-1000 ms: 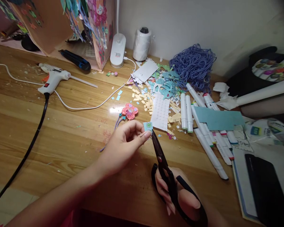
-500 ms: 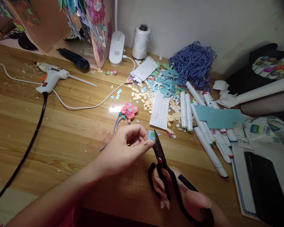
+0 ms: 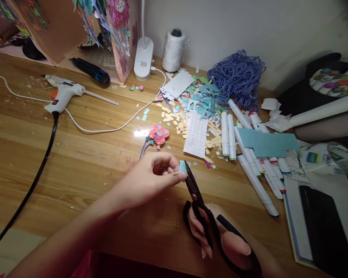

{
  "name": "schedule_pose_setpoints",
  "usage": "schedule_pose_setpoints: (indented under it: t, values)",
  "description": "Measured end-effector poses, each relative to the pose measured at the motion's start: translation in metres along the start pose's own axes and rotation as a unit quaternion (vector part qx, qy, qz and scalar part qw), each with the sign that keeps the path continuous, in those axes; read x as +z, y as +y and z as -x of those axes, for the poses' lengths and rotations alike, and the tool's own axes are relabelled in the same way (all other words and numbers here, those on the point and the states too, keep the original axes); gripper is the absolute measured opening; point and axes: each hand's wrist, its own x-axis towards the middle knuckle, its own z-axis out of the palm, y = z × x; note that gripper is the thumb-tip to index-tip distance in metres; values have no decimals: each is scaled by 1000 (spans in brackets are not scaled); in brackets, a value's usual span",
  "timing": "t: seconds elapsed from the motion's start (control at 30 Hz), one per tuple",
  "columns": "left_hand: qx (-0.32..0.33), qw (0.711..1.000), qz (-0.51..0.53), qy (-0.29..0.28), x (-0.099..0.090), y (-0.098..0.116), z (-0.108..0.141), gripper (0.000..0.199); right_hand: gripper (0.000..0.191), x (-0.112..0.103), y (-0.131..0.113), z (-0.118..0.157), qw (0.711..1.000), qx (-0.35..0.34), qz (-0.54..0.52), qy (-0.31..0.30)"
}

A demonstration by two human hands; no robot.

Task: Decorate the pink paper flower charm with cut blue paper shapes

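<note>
Between thumb and fingers, my left hand [image 3: 150,177] pinches a small light-blue paper piece [image 3: 183,166] with a green mark on it. My right hand [image 3: 217,231] is wrapped in the handles of black scissors [image 3: 195,193]. The scissor blades point up and away, and their tips touch or overlap the right side of the paper piece. Just beyond my left hand lies a pink flower ornament [image 3: 159,134] with small stars and purple cords.
White markers [image 3: 253,162] and a teal paper strip [image 3: 268,143] lie right. Paper scraps [image 3: 203,100], a dotted white sheet [image 3: 196,135] and purple cord [image 3: 237,77] are behind. A glue gun [image 3: 62,92] with cables is left, a black phone [image 3: 326,227] right.
The scissors and the blue paper piece have shifted slightly left. The blades look closer together, and the green mark is less visible.
</note>
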Motion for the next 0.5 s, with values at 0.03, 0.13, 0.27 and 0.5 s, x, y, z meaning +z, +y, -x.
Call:
schedule_pose_setpoints:
  t: [0.03,0.13,0.27,0.5]
  values:
    - [-6,1000,-4,1,-1,1,0,23,80,0,1,1,1000,-8,-3,20]
    - [-19,1000,-12,6,-2,1,0,22,79,3,3,3,998,-19,-10,53]
    - [-18,1000,-3,15,-2,2,-1,23,75,6,1,4,998,-21,-18,62]
    - [-5,1000,0,24,-1,4,-1,25,75,8,-11,6,997,-6,-29,72]
